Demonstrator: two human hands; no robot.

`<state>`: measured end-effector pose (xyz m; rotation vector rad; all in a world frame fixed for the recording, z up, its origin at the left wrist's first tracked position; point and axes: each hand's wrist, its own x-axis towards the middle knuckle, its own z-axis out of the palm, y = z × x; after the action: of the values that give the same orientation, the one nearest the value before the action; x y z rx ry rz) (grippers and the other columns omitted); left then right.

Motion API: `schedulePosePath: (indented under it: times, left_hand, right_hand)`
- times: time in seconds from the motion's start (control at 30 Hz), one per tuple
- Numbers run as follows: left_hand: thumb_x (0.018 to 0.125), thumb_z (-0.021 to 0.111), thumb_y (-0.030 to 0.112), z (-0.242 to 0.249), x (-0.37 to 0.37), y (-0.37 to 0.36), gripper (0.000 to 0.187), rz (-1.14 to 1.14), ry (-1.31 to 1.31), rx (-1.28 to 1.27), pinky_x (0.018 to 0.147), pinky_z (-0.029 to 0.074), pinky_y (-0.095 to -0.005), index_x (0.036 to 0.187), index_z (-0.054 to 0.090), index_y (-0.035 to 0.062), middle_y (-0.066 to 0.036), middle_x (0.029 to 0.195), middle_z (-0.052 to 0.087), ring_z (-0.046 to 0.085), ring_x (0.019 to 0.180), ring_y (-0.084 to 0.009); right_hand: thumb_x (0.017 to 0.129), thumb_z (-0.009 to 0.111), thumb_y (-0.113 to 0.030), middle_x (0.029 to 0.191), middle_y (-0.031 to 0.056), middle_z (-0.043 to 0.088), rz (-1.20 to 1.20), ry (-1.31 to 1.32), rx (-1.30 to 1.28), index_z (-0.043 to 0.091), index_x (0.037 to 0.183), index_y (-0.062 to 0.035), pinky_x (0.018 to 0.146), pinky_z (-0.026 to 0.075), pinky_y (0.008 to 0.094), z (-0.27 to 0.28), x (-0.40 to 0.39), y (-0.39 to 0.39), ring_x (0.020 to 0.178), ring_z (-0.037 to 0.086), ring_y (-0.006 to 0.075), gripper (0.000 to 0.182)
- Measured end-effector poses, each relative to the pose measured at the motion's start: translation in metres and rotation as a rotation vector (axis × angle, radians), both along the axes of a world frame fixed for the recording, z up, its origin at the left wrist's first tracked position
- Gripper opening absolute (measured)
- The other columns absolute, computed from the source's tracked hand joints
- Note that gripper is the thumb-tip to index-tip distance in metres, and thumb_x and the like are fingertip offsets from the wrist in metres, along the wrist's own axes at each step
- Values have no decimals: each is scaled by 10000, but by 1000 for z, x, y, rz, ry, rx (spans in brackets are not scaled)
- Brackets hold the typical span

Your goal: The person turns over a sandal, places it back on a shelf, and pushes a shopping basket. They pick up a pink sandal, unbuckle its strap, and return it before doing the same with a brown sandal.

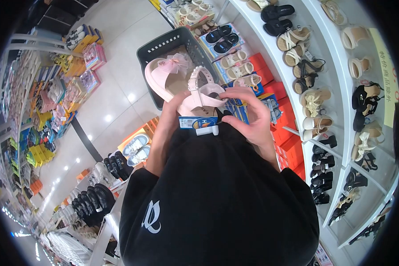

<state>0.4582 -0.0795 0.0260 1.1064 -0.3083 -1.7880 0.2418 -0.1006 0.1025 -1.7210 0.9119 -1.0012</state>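
Observation:
A pair of pale pink sandals is held up close in front of my chest, over a dark green basket. The farther sandal (157, 80) has a sheer bow (177, 63) on its broad strap. Pearl-like beads line the strap of the nearer sandal (193, 84). My left hand (176, 105) is wrapped round the pair from the left, its fingers mostly hidden. From the right, my right hand (252, 111) grips the nearer sandal's strap, with the index finger on it and the thumb lower down. A blue and white barcode tag (195, 122) hangs below the sandals.
The basket (147, 55) stands beyond my hands beside shoe boxes. Red boxes (288, 128) are stacked to the right, under curved white shelves (337, 57) of sandals. Black shoes (93, 199) are displayed at lower left. Tiled floor (115, 84) runs along the left.

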Motion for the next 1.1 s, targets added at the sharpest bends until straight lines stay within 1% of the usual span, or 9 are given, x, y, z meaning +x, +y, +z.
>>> schedulePosePath:
  times: [0.17, 0.27, 0.37, 0.53, 0.73, 0.9, 1.0, 1.03, 1.1]
  left_hand:
    - [865, 612, 151, -12, 5, 3, 409, 45, 165, 40, 844, 506, -322, 1204, 526, -61, -124, 1064, 647, 634, 958, -190]
    - [905, 536, 285, -31, 1, 7, 472, 100, -29, -101, 872, 518, -377, 1225, 512, -61, -175, 1125, 633, 643, 992, -248]
    - [867, 599, 198, -6, -2, 2, 407, 118, -184, -150, 848, 507, -348, 1181, 533, -52, -133, 1061, 636, 637, 959, -210]
    - [850, 616, 181, 6, -4, -3, 371, 126, -256, -173, 828, 506, -340, 1140, 558, -44, -120, 1023, 639, 636, 940, -202]
    - [888, 589, 194, -3, 2, -6, 364, 88, 119, -38, 842, 502, -347, 1161, 570, -46, -118, 1070, 645, 640, 949, -207]
    - [934, 441, 250, 5, 8, -18, 412, 33, 357, -58, 867, 517, -380, 1160, 569, -69, -183, 1063, 654, 650, 960, -264]
    - [920, 462, 260, 6, 10, -20, 425, -44, 511, -67, 859, 520, -385, 1177, 563, -64, -191, 1078, 653, 651, 968, -268]
    - [902, 496, 285, 10, 6, -20, 473, -40, 370, -89, 872, 520, -388, 1218, 542, -63, -203, 1115, 640, 644, 995, -277]
    - [892, 517, 300, 3, 5, -19, 509, -70, 424, -169, 887, 517, -388, 1244, 524, -67, -213, 1141, 629, 637, 1018, -288]
  right_hand:
    - [761, 702, 73, 1223, 111, 602, 33, -149, 171, 577, 1205, 8, 1013, 416, 344, -10, -2, -3, 1184, 550, 228, 466]
    - [817, 664, 57, 1253, 116, 583, 15, -253, 370, 525, 1263, 21, 1024, 413, 341, -21, 1, -1, 1208, 536, 207, 468]
    - [857, 667, -18, 1244, 120, 581, -51, -360, 566, 464, 1323, 18, 996, 429, 328, -30, 5, 3, 1157, 558, 176, 509]
    - [794, 755, -84, 1149, 76, 611, -66, -91, 372, 465, 1339, -4, 904, 461, 298, -34, 14, 10, 1037, 585, 141, 623]
    - [806, 707, 31, 1020, 48, 619, 103, -37, 421, 440, 1331, 43, 856, 441, 272, -35, 2, 2, 928, 574, 121, 588]
    - [748, 627, 24, 856, 49, 607, 146, -192, 555, 479, 1295, 42, 857, 460, 312, -12, -9, -7, 839, 582, 130, 566]
    - [785, 628, 49, 905, 49, 609, 182, -392, 556, 517, 1258, 24, 799, 472, 253, -8, -10, -12, 888, 586, 126, 486]
    - [803, 629, 54, 938, 70, 618, 158, -396, 565, 538, 1219, 31, 819, 493, 267, -5, -9, -11, 921, 597, 141, 426]
    - [822, 622, 63, 961, 72, 618, 142, -393, 579, 549, 1197, 32, 815, 500, 268, -1, -4, -8, 926, 600, 138, 383]
